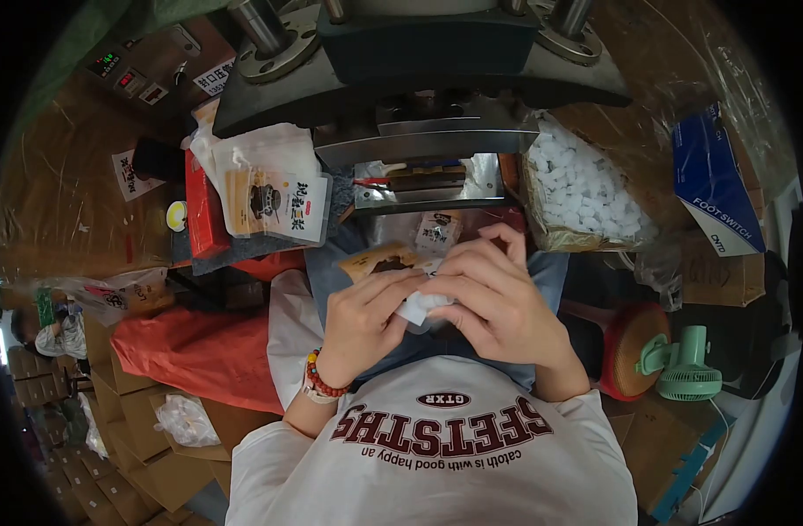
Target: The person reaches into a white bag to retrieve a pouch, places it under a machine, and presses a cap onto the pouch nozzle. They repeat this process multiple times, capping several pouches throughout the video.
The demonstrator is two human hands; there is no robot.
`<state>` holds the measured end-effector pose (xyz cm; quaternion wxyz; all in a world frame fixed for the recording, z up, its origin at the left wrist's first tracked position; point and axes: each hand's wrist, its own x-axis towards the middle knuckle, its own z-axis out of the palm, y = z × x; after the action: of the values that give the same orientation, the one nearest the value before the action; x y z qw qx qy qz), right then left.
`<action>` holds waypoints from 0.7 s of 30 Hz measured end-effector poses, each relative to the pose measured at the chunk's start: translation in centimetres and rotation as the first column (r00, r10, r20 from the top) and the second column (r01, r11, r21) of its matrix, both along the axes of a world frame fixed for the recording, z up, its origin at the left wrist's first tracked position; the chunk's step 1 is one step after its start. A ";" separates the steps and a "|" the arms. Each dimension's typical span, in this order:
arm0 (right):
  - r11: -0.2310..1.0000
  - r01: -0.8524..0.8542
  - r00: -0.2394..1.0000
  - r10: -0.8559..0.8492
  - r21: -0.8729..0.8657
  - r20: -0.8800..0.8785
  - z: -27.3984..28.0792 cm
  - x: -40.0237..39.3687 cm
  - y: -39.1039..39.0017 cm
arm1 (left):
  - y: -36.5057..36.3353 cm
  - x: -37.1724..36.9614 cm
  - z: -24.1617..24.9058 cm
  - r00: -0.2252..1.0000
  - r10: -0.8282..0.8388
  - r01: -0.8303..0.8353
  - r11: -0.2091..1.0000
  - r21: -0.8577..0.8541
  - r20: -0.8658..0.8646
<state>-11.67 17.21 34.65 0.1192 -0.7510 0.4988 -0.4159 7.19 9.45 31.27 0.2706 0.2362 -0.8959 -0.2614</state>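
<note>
My left hand [366,316], with a beaded bracelet at the wrist, pinches a printed yellow-and-white pouch [364,262] over my lap. My right hand [498,302] is closed at the pouch's near end, its thumb and fingers around a small white packet [423,304]. The packet sits between both hands' fingertips, and the fingers cover part of it. Just beyond the hands lies a clear bag with a printed label [438,231], below the edge of the machine.
A press-like machine [428,44] stands ahead, with a metal jaw [428,140]. Left of it are stacked printed pouches [274,202] and a red box [205,206]. To its right, a box holds many white packets [581,180]. A green fan [689,368] stands at right.
</note>
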 end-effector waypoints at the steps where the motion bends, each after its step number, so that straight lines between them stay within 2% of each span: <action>1: 0.996 0.083 0.997 -0.083 -0.035 0.006 0.6 -0.4 0.4 | -0.1 -0.1 -0.2 1.000 0.002 -0.002 1.000 0.000 0.000; 3: 0.963 0.248 0.967 -0.253 -0.106 -0.035 1.2 -1.1 1.3 | -0.3 -0.3 -0.8 0.988 0.152 -0.152 0.985 -0.082 0.001; 4: 0.964 0.247 0.967 -0.252 -0.101 -0.034 1.1 -1.0 1.3 | -0.4 -0.4 -0.9 0.988 0.153 -0.153 0.985 -0.078 0.004; 6: 0.931 0.351 0.870 -0.365 -0.103 -0.331 0.6 -0.6 1.1 | -0.3 -0.6 -1.2 0.985 0.170 -0.170 0.976 -0.133 -0.008; 7: 0.927 0.361 0.867 -0.373 -0.100 -0.331 0.1 -0.5 0.9 | -0.2 -0.7 -1.1 0.987 0.161 -0.160 0.978 -0.130 -0.007; 9: 0.968 0.231 0.900 -0.250 -0.096 -0.356 -0.8 -0.4 0.3 | -0.1 -0.9 -0.8 0.988 0.152 -0.149 0.974 -0.169 0.004; 10: 0.977 0.200 0.941 -0.213 -0.076 -0.261 -0.2 -0.4 0.3 | -0.1 -0.9 -0.4 0.988 0.152 -0.149 0.974 -0.171 0.002; 11: 0.977 0.200 0.942 -0.213 -0.078 -0.260 0.0 -0.8 0.3 | -0.2 -0.8 0.2 0.996 0.073 -0.077 0.994 -0.083 -0.044; 12: 0.993 0.112 0.984 -0.114 -0.019 -0.135 0.1 -1.5 0.4 | -0.2 -0.6 0.4 0.995 0.000 0.000 1.000 0.002 -0.097; 13: 0.999 0.017 1.000 -0.016 0.030 -0.002 0.1 -2.0 0.3 | -0.2 -0.7 0.3 0.995 0.001 -0.001 1.000 0.003 -0.097; 15: 0.993 0.080 0.997 -0.079 0.089 -0.005 -1.6 -2.1 -0.7 | -0.1 -1.3 -0.6 0.992 0.001 0.043 0.938 0.344 -0.127; 16: 0.979 0.144 0.990 -0.144 0.145 -0.010 -2.4 -2.3 -1.2 | -0.4 -1.7 -1.9 0.992 0.001 0.044 0.938 0.344 -0.130; 17: 0.957 0.216 0.976 -0.214 0.192 -0.029 -2.7 -2.6 -1.4 | -1.2 -2.1 -4.1 0.991 0.038 0.053 0.770 0.636 -0.128; 18: 0.937 0.318 0.948 -0.319 0.144 -0.016 -3.0 -3.2 -1.3 | -2.0 -2.7 -5.6 0.991 0.074 0.061 0.516 0.854 -0.115; 21: 0.831 0.553 0.833 -0.554 0.057 -0.002 -2.4 -6.2 -0.9 | -4.5 -4.5 -6.5 0.944 0.225 0.184 0.254 0.950 -0.243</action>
<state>-17.87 16.29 32.26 0.0183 -0.5680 0.7051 -0.4242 2.72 4.96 24.73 0.2185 0.3162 -0.4854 -0.7853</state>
